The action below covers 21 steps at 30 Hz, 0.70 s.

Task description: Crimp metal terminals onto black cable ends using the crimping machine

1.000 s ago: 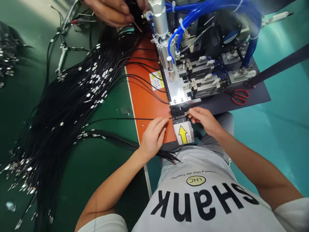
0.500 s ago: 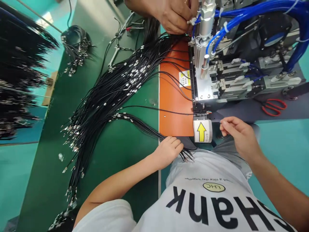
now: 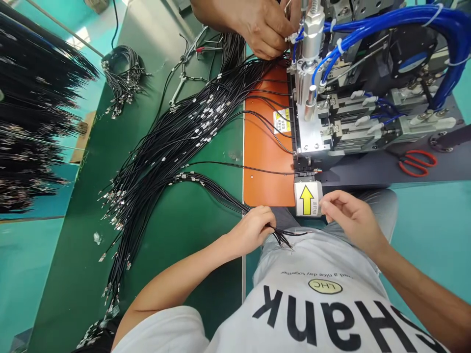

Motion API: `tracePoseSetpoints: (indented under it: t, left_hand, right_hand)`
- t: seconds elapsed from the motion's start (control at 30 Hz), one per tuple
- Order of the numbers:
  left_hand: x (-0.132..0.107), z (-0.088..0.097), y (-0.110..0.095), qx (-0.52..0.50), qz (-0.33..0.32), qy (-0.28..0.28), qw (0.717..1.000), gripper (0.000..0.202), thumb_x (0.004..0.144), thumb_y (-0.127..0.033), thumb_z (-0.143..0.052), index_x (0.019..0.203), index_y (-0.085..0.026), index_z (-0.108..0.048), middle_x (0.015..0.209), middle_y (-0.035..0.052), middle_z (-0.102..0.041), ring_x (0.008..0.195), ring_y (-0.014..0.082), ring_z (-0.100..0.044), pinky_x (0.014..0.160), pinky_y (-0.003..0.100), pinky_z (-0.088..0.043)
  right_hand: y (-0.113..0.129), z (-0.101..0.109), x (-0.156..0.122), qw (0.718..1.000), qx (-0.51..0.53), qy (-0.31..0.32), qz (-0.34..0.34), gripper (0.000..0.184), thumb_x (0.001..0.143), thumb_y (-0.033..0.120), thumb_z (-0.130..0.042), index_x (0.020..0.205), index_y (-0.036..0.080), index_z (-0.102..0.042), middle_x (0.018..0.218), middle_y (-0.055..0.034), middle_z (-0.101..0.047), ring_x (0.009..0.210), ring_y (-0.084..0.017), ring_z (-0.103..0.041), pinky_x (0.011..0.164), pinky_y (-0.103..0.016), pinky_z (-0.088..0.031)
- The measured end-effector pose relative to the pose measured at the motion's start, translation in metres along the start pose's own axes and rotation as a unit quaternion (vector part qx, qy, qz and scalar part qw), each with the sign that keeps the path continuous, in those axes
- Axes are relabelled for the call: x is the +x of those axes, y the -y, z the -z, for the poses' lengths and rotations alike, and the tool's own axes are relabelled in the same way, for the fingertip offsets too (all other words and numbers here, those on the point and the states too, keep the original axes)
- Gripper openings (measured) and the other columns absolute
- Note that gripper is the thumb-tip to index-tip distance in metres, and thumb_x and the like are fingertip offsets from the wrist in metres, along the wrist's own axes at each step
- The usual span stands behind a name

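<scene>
My left hand (image 3: 256, 226) is closed around a bundle of thin black cables (image 3: 221, 192) at the table's front edge. Their stripped ends fan out past my fingers over my lap, and one cable end sticks out farther right than the others. Beside the white label with a yellow arrow (image 3: 306, 200), my right hand (image 3: 342, 211) is held with thumb and fingertips together; nothing shows between them. A single black cable (image 3: 239, 166) runs across the orange plate (image 3: 268, 184) into the near end of the machine (image 3: 312, 132), its coloured wire tips poking out on the right.
A co-worker's hands (image 3: 267, 29) work at the machine's far end. A large pile of black cables (image 3: 176, 127) with white tags covers the green table (image 3: 206, 235). Red-handled scissors (image 3: 418, 163) lie right of the machine, under blue air hoses (image 3: 390, 24). More cables (image 3: 37, 108) hang at left.
My right hand has moved left, up to the arrow label. One cable end in my left hand's bundle now points farther right. The view has shifted slightly.
</scene>
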<state>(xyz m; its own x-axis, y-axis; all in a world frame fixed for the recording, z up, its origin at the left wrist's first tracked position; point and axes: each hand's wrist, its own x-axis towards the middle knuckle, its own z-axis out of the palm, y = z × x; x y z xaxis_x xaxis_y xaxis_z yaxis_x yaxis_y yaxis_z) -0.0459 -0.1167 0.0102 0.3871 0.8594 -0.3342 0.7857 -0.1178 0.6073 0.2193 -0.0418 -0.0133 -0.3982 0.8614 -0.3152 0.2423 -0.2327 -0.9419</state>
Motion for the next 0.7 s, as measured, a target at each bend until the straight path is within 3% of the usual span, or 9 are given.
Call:
tracePoseSetpoints:
  t: [0.2,0.3,0.37,0.5,0.6,0.7]
  left_hand:
    - [-0.009,0.018,-0.003,0.019,-0.032,0.052,0.998,0.018,0.098,-0.026,-0.049,0.091,-0.018,-0.063,0.089,0.0044,-0.062,0.087,0.0168,-0.057,0.08,0.029,-0.047]
    - [-0.007,0.016,0.005,0.114,-0.014,0.017,0.993,0.026,0.099,-0.014,-0.037,0.103,-0.016,-0.062,0.095,0.0072,-0.062,0.086,0.0174,-0.058,0.077,0.029,-0.047]
    - [-0.001,0.01,0.011,0.205,-0.035,0.04,0.977,0.03,0.094,-0.004,-0.038,0.109,-0.014,-0.062,0.095,0.0084,-0.062,0.085,0.0195,-0.058,0.075,0.031,-0.046]
    - [0.008,0.001,0.017,0.283,-0.073,0.088,0.952,0.023,0.088,-0.002,-0.045,0.092,-0.014,-0.064,0.085,0.0092,-0.06,0.082,0.0226,-0.055,0.069,0.034,-0.044]
    - [0.009,0.003,0.016,0.283,-0.084,0.07,0.953,0.022,0.087,-0.001,-0.045,0.083,-0.016,-0.061,0.081,0.0081,-0.06,0.078,0.0211,-0.053,0.066,0.033,-0.042]
    - [0.004,0.012,0.014,0.304,-0.123,0.007,0.945,0.022,0.091,-0.003,-0.043,0.094,-0.016,-0.06,0.083,0.0076,-0.064,0.08,0.021,-0.055,0.067,0.034,-0.041]
  right_hand:
    - [0.001,-0.001,-0.003,1.0,-0.013,0.02,0.009,0.02,0.092,0.043,-0.06,0.087,0.024,-0.062,0.074,-0.0014,-0.059,0.068,-0.017,-0.054,0.065,-0.032,-0.045]
    - [0.002,-0.001,-0.002,0.999,-0.018,0.025,0.014,0.018,0.092,0.041,-0.06,0.086,0.024,-0.062,0.073,-0.0007,-0.059,0.067,-0.017,-0.054,0.066,-0.032,-0.045]
    - [0.004,-0.003,-0.002,0.999,-0.022,0.028,0.018,0.018,0.092,0.04,-0.059,0.086,0.024,-0.062,0.073,-0.0006,-0.06,0.066,-0.016,-0.054,0.066,-0.032,-0.044]
    - [0.008,-0.006,-0.003,0.998,-0.036,0.04,0.023,0.019,0.094,0.04,-0.056,0.084,0.024,-0.062,0.073,-0.0006,-0.061,0.066,-0.016,-0.054,0.066,-0.033,-0.043]
    - [0.009,-0.005,-0.005,0.998,-0.045,0.042,0.021,0.018,0.093,0.038,-0.056,0.083,0.024,-0.062,0.072,0.0,-0.06,0.067,-0.017,-0.055,0.067,-0.033,-0.043]
    - [0.008,-0.002,-0.006,0.998,-0.047,0.036,0.015,0.016,0.093,0.037,-0.057,0.084,0.024,-0.062,0.072,0.0005,-0.06,0.068,-0.017,-0.054,0.066,-0.032,-0.042]
